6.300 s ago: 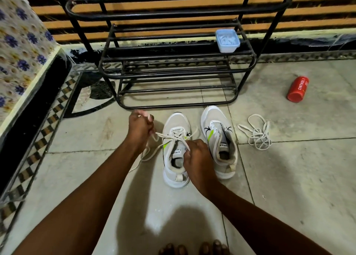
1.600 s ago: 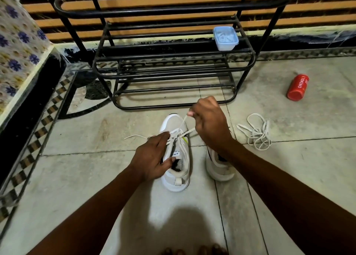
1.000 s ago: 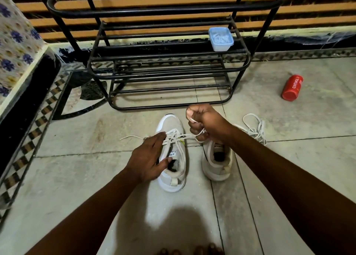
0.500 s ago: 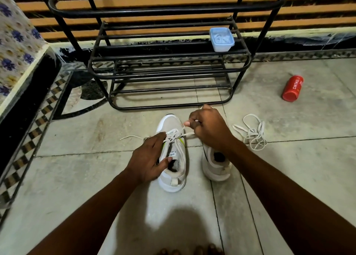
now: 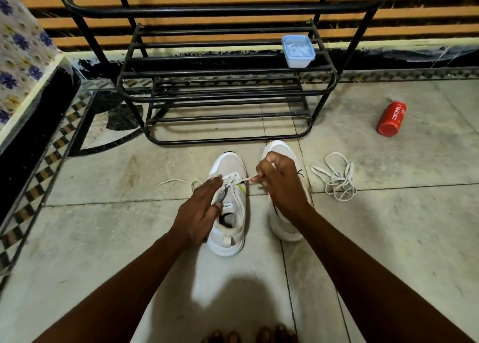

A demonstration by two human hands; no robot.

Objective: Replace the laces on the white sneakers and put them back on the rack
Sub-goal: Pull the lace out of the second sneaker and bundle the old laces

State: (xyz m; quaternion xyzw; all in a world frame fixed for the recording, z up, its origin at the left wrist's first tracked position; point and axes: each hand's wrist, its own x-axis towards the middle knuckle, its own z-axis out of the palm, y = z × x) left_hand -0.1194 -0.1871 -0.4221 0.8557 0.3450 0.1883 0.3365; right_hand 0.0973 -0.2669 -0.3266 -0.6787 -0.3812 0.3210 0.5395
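Observation:
Two white sneakers stand side by side on the tiled floor in front of the black metal rack [image 5: 228, 93]. My left hand [image 5: 201, 211] rests on the left sneaker [image 5: 228, 236] with straight fingers pressing its left side. My right hand [image 5: 278, 180] pinches one end of the white lace [image 5: 237, 180] threaded through that shoe, pulling it to the right. The lace's other end trails on the floor to the left. My right forearm covers much of the right sneaker [image 5: 281, 227]. A loose white lace [image 5: 337, 178] lies tangled to the right.
A pale blue plastic box [image 5: 298, 51] sits on a rack shelf at the right. A red bottle [image 5: 392, 119] lies on the floor at the far right. A patterned ledge [image 5: 23, 57] with a black side stands at the left. My toes [image 5: 248, 336] show at the bottom edge.
My right hand took the lace end on the right side of the left sneaker and keeps pulling it tight. My left hand has shifted from the lace onto the shoe's side.

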